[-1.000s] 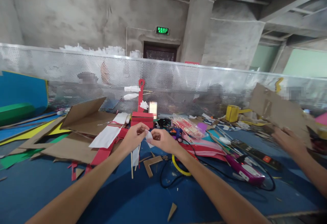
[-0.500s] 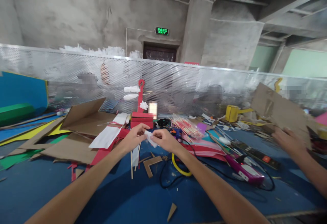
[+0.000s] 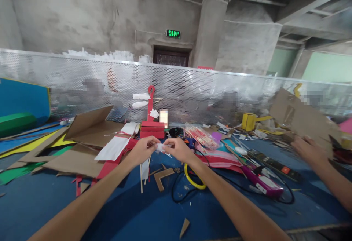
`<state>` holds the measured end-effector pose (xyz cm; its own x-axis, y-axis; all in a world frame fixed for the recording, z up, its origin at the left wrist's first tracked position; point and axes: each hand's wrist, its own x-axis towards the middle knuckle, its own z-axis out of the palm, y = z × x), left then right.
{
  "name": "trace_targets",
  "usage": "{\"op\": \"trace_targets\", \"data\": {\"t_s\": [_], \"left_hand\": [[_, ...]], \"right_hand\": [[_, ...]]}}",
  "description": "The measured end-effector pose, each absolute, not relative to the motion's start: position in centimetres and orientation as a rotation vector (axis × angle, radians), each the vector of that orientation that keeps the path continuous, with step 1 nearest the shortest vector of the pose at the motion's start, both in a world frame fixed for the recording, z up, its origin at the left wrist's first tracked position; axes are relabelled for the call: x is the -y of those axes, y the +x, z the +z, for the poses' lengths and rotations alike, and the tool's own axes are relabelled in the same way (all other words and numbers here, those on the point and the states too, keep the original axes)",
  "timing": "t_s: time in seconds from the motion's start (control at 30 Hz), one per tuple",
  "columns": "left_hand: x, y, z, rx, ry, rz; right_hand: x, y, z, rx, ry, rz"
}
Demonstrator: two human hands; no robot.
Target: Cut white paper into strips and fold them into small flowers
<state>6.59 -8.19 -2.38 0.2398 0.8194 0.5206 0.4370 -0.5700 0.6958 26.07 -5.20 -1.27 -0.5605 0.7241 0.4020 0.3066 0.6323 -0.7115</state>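
Both my hands meet above the middle of the blue table, pinching a small piece of white paper [image 3: 160, 146] between them. My left hand [image 3: 146, 149] grips its left end with thumb and fingers. On the other end, the fingers of my right hand [image 3: 176, 149] are closed. Just behind the hands stands a red box [image 3: 152, 129] with a red upright strip [image 3: 150, 105], which bears white wrapped pieces [image 3: 140, 104]. Thin wooden sticks [image 3: 141, 178] lie below my left hand.
Cardboard [image 3: 85, 127] and a white sheet [image 3: 112, 148] lie left. A yellow ring [image 3: 194, 182], black cable, purple power strip [image 3: 262, 183] and bagged sticks [image 3: 200, 135] are right. Another person's hand [image 3: 310, 149] is beside cardboard at far right. A perforated metal screen [image 3: 192, 94] stands behind.
The white paper between my hands has become flatter and more bunched, where before it hung down toward the table. My hands have shifted slightly lower.
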Motion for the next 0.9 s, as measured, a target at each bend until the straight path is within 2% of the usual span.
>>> {"op": "trace_targets", "data": {"t_s": [0.2, 0.5, 0.9], "left_hand": [[8.3, 6.6, -2.6, -1.174, 2.182, 1.197], [7.7, 6.7, -2.7, -1.101, 1.882, 1.152], [7.9, 6.7, -2.8, -1.068, 1.7, 1.096]], "right_hand": [[5.2, 26.3, -1.4, 2.245, -0.802, 0.702], [6.3, 25.9, -0.8, 2.354, -0.665, 0.205], [5.2, 26.3, -1.4, 2.432, -0.538, 0.084]]}}
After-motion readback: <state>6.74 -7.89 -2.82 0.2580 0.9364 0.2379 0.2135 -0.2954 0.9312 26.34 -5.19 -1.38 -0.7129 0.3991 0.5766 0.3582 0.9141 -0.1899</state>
